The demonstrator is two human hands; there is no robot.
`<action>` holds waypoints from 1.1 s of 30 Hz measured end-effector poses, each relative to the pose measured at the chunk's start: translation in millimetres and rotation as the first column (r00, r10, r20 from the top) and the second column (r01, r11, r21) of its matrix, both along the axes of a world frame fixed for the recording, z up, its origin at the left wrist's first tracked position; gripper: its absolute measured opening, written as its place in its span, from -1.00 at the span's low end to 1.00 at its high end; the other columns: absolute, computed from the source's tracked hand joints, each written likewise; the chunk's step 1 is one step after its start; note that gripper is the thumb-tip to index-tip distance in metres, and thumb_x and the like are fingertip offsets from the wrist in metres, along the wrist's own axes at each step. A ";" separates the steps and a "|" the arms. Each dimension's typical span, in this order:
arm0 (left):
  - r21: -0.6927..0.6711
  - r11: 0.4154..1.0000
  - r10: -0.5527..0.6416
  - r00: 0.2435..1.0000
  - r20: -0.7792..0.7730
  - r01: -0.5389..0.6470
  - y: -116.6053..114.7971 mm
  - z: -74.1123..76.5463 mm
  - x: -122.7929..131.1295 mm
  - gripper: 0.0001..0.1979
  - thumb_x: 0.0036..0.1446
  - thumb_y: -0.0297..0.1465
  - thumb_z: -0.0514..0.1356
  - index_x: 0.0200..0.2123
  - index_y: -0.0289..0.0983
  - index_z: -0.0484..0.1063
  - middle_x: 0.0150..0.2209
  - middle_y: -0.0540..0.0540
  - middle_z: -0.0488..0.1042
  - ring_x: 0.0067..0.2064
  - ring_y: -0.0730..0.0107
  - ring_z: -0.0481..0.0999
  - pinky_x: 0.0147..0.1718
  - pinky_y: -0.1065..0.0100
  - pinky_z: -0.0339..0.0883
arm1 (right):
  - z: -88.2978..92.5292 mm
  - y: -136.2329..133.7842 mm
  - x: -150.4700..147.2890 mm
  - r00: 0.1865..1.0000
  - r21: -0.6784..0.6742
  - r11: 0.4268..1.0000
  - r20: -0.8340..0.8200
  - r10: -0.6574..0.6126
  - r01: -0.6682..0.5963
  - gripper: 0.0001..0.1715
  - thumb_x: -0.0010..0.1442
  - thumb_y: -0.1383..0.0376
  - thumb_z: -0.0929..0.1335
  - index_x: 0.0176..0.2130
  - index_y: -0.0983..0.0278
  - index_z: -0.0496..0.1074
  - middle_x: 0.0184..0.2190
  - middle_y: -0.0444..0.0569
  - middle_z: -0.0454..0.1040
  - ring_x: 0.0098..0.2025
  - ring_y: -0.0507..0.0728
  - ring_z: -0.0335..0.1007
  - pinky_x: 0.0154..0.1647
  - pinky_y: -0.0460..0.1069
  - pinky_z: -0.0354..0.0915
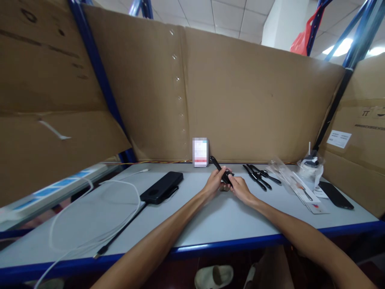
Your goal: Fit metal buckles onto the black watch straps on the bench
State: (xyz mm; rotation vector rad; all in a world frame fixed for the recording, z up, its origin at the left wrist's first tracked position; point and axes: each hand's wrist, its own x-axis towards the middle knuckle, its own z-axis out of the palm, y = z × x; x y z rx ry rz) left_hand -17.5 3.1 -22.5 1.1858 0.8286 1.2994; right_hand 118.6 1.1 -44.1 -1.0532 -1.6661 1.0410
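Both my hands meet at the middle of the grey table (210, 220) and hold one small black object with a strap (221, 171), which looks like a watch or band. My left hand (215, 182) grips it from the left with the fingers closed round it. My right hand (239, 188) pinches its right end. The strap's far end sticks up and away from my hands. A few similar black straps (259, 176) lie on the table just to the right of my hands.
A black power bank (161, 187) with black and white cables (90, 224) lies at left. A small white box (200, 152) stands against the cardboard back wall (240, 96). Clear plastic bags and cards (300, 182), a phone (335, 194) and cardboard boxes (357, 136) are at right.
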 end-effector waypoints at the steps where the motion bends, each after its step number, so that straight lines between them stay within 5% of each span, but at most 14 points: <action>1: 0.002 1.000 -0.002 1.000 -0.006 0.002 -1.2 0.6 0.6 -0.36 -0.03 0.17 0.27 -0.22 -0.31 0.44 -0.52 -0.01 0.43 -0.58 0.43 0.42 -0.67 0.46 0.19 | 0.2 0.5 0.5 1.000 0.012 1.000 0.003 -0.006 0.006 -0.26 0.26 -0.27 0.18 -0.55 0.26 0.33 -0.66 -0.11 0.24 -0.56 0.06 0.17 -0.55 -0.08 0.07; 10: 0.118 0.991 0.075 0.996 -0.048 -0.069 -4.7 -1.6 6.3 -0.39 0.01 0.18 0.22 -0.32 -0.31 0.43 -0.43 -0.10 0.46 -0.39 0.35 0.48 -0.64 0.48 0.26 | 6.1 5.9 6.3 0.995 0.091 0.991 -0.040 -0.090 0.094 -0.25 0.23 -0.31 0.12 -0.52 0.24 0.30 -0.66 -0.13 0.22 -0.57 0.06 0.16 -0.52 -0.05 0.10; 18: 0.114 0.985 0.150 0.976 -0.158 -0.133 2.9 -2.0 0.2 -0.46 -0.05 0.08 0.32 -0.42 -0.32 0.39 -0.59 0.03 0.36 -0.62 0.53 0.32 -0.69 0.50 0.12 | 3.3 1.5 3.3 0.995 0.174 0.984 0.084 -0.052 0.037 -0.25 0.29 -0.23 0.11 -0.56 0.25 0.32 -0.67 -0.10 0.27 -0.55 0.08 0.24 -0.43 -0.04 0.17; 33: 0.087 0.973 0.224 0.960 -0.166 -0.212 1.9 -3.5 3.5 -0.42 -0.14 0.13 0.31 -0.46 -0.30 0.37 -0.63 0.08 0.28 -0.64 0.60 0.21 -0.70 0.53 0.02 | -4.6 11.1 4.2 0.999 0.097 0.995 0.048 0.016 -0.020 -0.34 0.31 -0.16 0.20 -0.53 0.27 0.36 -0.67 -0.13 0.25 -0.56 0.06 0.19 -0.49 -0.06 0.11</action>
